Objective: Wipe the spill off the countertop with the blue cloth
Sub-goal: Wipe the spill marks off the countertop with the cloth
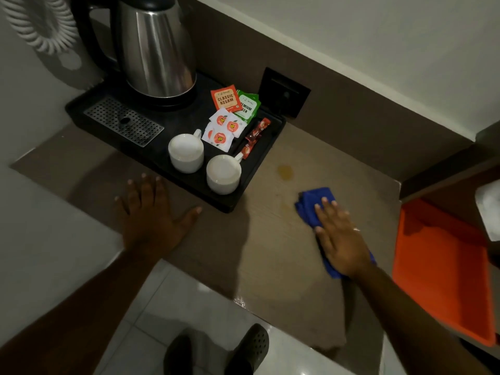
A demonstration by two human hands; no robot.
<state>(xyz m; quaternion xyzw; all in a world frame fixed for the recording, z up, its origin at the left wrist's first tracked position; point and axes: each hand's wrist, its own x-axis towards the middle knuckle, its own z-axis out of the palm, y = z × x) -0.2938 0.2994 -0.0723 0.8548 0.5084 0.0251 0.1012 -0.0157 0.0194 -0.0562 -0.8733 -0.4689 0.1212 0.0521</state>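
1. Head view: right hand (341, 236) lies flat, fingers together, palm down on the blue cloth (311, 205), pressing it to the brown surface (270, 239).
2. Cloth is bunched under the palm; its front end sticks out past the fingertips, a bit shows behind the wrist.
3. Yellowish spill (285, 171) sits just beyond the cloth, apart from it, beside the black tray (232, 204).
4. Left hand (151, 212) rests flat w/ fingers spread wide, holding nothing, near the tray's front edge.
5. Tray carries a steel kettle (157, 50), two white cups (186, 152) upside down, tea sachets (226, 98).
6. Orange tray (443, 266) sits lower at the right.
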